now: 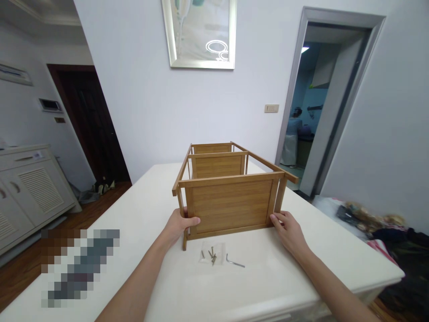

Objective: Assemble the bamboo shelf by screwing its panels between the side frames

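Observation:
A brown wooden shelf unit (231, 201) with three panels lies on its side on the white table (254, 286), its long rails running away from me. My left hand (181, 223) is closed around the near left part of the frame, thumb on the front panel's face. At the lower right corner of that same panel, my right hand (284, 226) grips the frame, fingers bent around the edge. Close in front of the shelf, several screws (212, 256) lie on a small clear plastic bag (219, 248). To the right of the bag is an Allen key (235, 263).
A blurred-out dark object (83, 264) lies on the table's left side. Behind the table stands a wall with a framed picture (203, 36). Clothes and other items (375, 223) are heaped at the right, and a white cabinet (33, 188) stands at the left.

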{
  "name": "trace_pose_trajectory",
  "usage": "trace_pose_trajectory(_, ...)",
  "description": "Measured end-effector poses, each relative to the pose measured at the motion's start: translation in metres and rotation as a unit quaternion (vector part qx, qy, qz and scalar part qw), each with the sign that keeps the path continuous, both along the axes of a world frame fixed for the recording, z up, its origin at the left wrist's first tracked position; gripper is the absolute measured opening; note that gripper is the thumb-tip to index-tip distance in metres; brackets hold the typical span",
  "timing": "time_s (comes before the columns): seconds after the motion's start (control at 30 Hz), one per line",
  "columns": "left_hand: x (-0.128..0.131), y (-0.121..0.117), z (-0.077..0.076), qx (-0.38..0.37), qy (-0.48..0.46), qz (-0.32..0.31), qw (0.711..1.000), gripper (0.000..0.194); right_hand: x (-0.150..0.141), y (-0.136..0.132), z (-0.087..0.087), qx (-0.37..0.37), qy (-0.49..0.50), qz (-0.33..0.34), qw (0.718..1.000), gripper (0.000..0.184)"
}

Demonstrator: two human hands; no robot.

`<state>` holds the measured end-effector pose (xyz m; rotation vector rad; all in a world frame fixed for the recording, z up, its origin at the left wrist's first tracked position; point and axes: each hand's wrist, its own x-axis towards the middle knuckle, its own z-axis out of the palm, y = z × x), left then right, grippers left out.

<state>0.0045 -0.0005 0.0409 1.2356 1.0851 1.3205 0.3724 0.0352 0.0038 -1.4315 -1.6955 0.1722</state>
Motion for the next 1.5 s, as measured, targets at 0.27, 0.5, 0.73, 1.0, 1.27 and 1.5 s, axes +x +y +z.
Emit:
trace_pose_trajectory(0.27, 0.001, -0.004, 0.005, -0.001, 0.024, 0.009, 1.0, 0.041, -0.002, -0.001, -0.002, -0.001, 0.027, 0.02, 0.999, 0.034)
trace_pose_trajectory(0.5, 0.001, -0.002, 0.005, -0.003, 0.016, -0.001, 1.0, 0.043, -0.003, -0.001, -0.001, 0.001, 0.002, 0.026, 1.0, 0.033)
trace_pose_trajectory(0.73, 0.0, -0.004, 0.003, 0.003, -0.015, -0.013, 1.0, 0.052, -0.003, 0.0, -0.002, -0.003, -0.019, 0.034, 0.999, 0.032)
trace_pose_trajectory(1.0, -0.004, -0.001, -0.003, 0.018, -0.03, -0.026, 0.999, 0.062, 0.0, -0.001, -0.007, 0.036, -0.024, 0.006, 0.999, 0.035)
trace_pose_trajectory(1.27, -0.005, 0.004, -0.008, 0.029, -0.023, 0.044, 0.998, 0.056, -0.013, -0.035, 0.01, 0.097, -0.065, -0.086, 0.989, 0.04)
trace_pose_trajectory(1.5, -0.008, 0.006, -0.013, 0.041, -0.025, 0.042, 0.998, 0.068, -0.015, -0.066, 0.028, -0.016, 0.099, -0.031, 0.994, 0.047)
